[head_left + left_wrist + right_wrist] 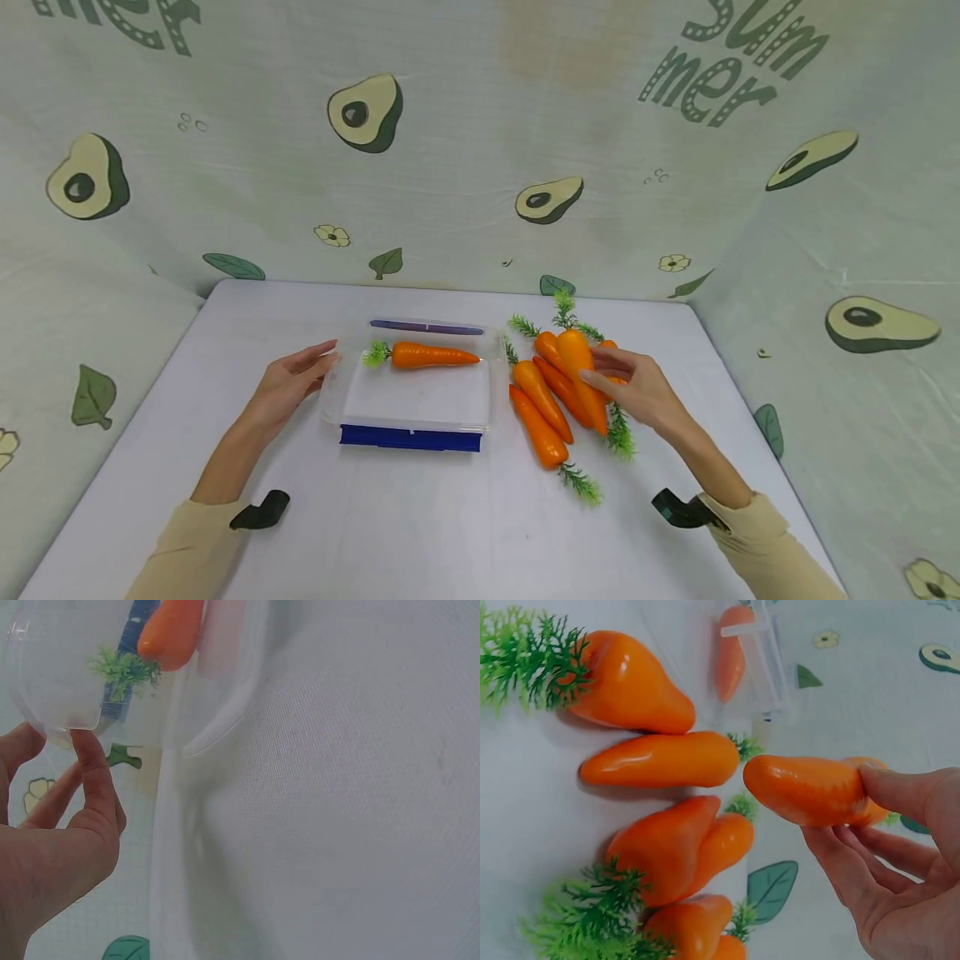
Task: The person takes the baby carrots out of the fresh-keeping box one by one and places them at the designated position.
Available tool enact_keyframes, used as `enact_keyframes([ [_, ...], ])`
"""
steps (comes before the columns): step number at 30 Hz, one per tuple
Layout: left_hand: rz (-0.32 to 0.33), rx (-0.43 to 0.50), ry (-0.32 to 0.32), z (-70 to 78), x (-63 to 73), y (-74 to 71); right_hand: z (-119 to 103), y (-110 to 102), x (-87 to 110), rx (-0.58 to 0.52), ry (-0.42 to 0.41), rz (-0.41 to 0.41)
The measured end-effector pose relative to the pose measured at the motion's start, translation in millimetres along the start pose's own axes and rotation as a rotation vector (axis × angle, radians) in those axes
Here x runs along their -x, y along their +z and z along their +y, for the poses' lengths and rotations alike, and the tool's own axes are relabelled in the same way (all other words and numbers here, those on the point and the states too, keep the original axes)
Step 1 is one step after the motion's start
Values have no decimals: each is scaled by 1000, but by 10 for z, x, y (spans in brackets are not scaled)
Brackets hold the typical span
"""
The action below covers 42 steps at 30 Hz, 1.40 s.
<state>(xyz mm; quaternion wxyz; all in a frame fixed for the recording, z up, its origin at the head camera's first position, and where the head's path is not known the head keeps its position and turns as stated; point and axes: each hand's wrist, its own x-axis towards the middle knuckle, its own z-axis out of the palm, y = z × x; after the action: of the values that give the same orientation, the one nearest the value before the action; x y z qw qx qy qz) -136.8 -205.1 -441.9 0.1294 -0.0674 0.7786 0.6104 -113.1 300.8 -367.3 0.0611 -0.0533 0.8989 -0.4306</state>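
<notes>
My left hand [281,392] pinches the left edge of a clear plastic container [420,404], thumb and fingertips at its rim in the left wrist view. The container has a blue strip [411,438] along its near side and a thinner one at the far side. One orange carrot [433,356] with a green leafy top lies across its far half. On the right, my right hand [641,390] holds another carrot [802,789] between thumb and fingers, raised above the pile. Several loose carrots [542,427] lie beneath and beside it on the table.
The white table [450,533] meets a cloth backdrop [465,117] printed with avocados and leaves at its back and sides. The carrot pile sits close to the container's right side. Green leafy tops [581,485] stick out around the pile.
</notes>
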Motion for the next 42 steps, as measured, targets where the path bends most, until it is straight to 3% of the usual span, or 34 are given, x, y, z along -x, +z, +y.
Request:
enact_keyframes([
  [10,5,30,5,-10,11,0,338,-139,254,15,78,69],
  [21,7,35,12,-19,19,-9,765,-241,532,52,249,132],
  [27,8,40,23,-19,7,-2,967,-253,646,39,297,161],
  [42,13,31,17,-15,6,-3,1302,-213,668,30,432,182],
])
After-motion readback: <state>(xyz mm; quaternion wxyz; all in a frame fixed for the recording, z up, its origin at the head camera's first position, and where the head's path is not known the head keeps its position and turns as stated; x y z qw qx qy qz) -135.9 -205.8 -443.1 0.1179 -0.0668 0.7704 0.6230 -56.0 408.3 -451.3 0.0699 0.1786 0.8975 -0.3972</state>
